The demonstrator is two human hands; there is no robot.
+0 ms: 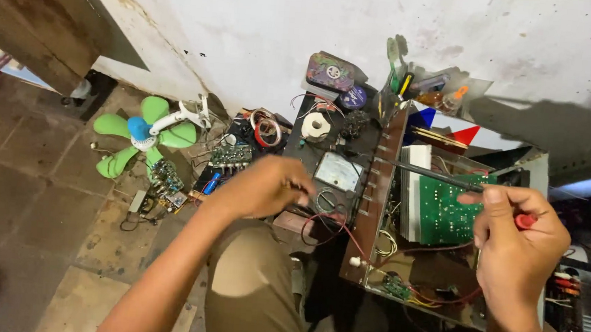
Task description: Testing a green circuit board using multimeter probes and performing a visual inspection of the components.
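Note:
My right hand (518, 238) is closed around a red-handled screwdriver (434, 173) whose long dark shaft reaches left over an open amplifier chassis (374, 213). Inside the chassis a green circuit board (445, 208) stands next to a white finned block. My left hand (264, 185) hovers with curled fingers over a dark box top, beside an analog meter (337, 170); I cannot tell whether it holds anything. Red wires (336, 228) loop below the meter.
A green-bladed fan (146, 135) lies on the tiled floor at left, with small circuit boards (230, 156) and cables around it. A tape roll (316, 126), a round tin (331, 71) and a cup of tools (401, 90) stand against the white wall. My knee (253, 281) is below.

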